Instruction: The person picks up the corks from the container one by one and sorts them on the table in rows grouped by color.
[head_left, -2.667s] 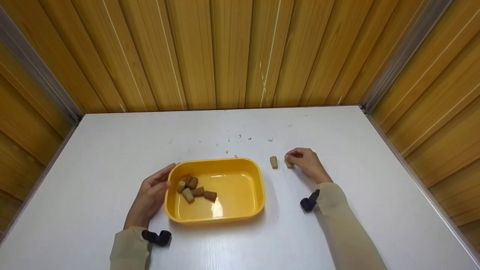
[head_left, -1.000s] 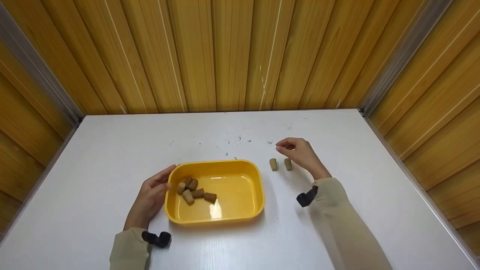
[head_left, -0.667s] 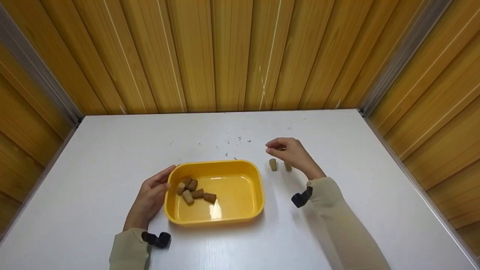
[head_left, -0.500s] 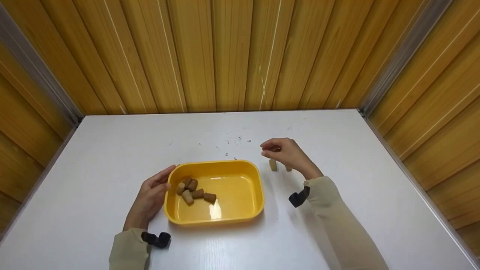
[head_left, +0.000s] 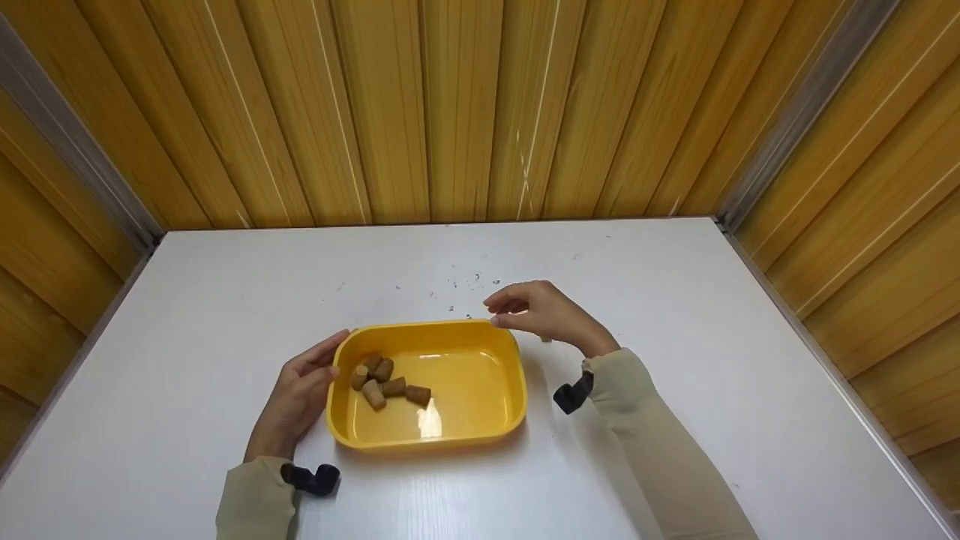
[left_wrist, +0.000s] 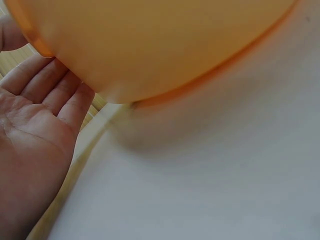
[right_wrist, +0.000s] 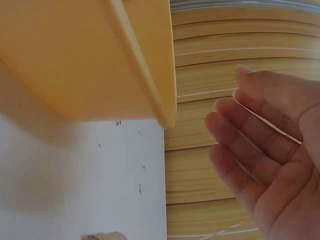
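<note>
So the left hand [head_left: 296, 394] had the near-side job: fingers nearly straight along the outside wall of the yellow box [head_left: 480, 390], thumb up at the rim. My guess is that it was there so the box wouldn't slide. Couldn't tell if it actually nipped the rim or just leaned on it.

The right hand [head_left: 551, 311] hung by the box's far corner on its own side, fingers loosely bent, thumb and index apart, holding nothing. Its thumb tip looked close to the rim, but in the right wrist view there was a gap.

The brown pieces [head_left: 394, 387], six by my count, lay bunched inside the box toward the left hand, so most of the floor room was on the right hand's side. A tan piece [head_left: 546, 339] sat on the table [head_left: 637, 277] mostly hidden under the right hand; couldn't tell if others were under there.

Edges: the table's back edge and the panel wall [head_left: 457, 112] were well beyond both hands, with plenty of sideways room past the right hand. Tightest spot was the rim under that right thumb.
</note>
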